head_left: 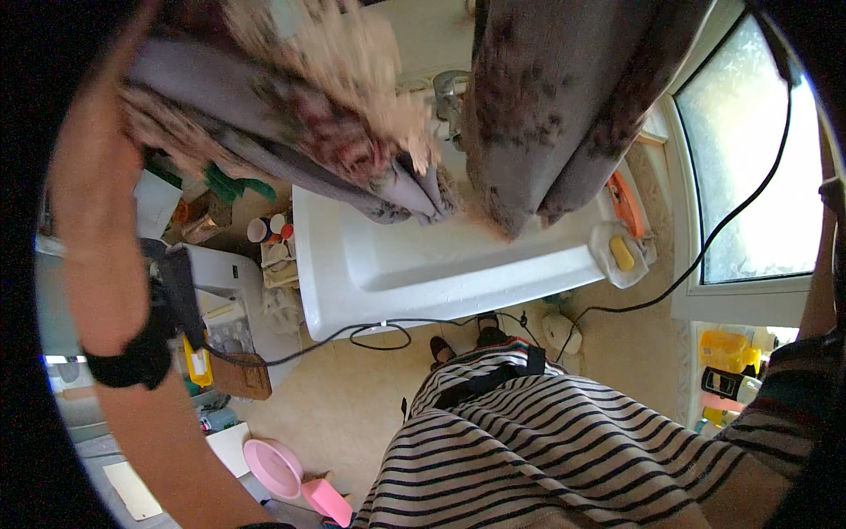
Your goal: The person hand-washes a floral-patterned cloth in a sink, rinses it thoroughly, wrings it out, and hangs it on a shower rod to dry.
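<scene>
A dark grey floral cloth hangs in front of me as a left fold (pixel 291 123) and a right fold (pixel 555 106). Tan, fringe-like patches on the left fold are blurred by motion. I cannot tell whether both folds are one piece. Their lower ends hang over a white sink basin (pixel 322 291). My left arm (pixel 110 264), with a black band round it, reaches up along the left side. The right arm (pixel 820 256) rises at the far right edge. Both hands are outside the picture, so their grip is hidden.
Behind the cloth is a metal tap (pixel 448 93). A yellow soap bar (pixel 622 253) lies on the basin's right corner, near an orange object (pixel 624 204). A black cable (pixel 670 286) crosses before me. Pink basin (pixel 273 467) at lower left; frosted window (pixel 749 159) at right.
</scene>
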Tool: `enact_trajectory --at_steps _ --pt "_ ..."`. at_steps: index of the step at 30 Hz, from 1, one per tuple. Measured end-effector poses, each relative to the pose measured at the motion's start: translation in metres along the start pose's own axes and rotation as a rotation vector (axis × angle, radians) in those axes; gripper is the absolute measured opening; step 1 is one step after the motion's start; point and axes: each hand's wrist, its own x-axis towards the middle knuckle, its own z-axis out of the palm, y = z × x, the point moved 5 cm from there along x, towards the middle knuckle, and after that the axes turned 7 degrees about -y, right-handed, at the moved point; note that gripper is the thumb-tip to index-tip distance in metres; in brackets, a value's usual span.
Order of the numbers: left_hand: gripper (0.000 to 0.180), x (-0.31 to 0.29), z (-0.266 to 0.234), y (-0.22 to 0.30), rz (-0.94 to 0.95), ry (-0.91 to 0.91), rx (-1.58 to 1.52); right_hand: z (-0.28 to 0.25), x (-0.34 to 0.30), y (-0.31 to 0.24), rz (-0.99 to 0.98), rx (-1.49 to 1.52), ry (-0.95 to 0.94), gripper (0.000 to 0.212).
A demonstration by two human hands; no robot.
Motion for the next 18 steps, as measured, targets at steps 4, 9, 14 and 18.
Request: enact_trajectory --at_steps 4,9,14,18 --pt "0.043 -0.078 0.031 -0.09 0.127 0.025 0.516 0.022 -0.012 0.01 0.006 -0.051 0.005 0.04" --pt "0.049 -0.142 0.093 -0.235 -0.369 0.162 0.3 0.147 -0.064 0.01 0.217 0.091 -0.29 0.04" --pt "0.039 -0.151 0.119 -0.254 -0.433 0.039 0.324 0.22 -0.107 0.031 0.375 0.346 -0.343 0.037" --pt "0.039 -0.114 0.09 -0.201 -0.303 0.074 0.17 0.149 -0.053 0.053 0.226 0.203 -0.303 0.05"
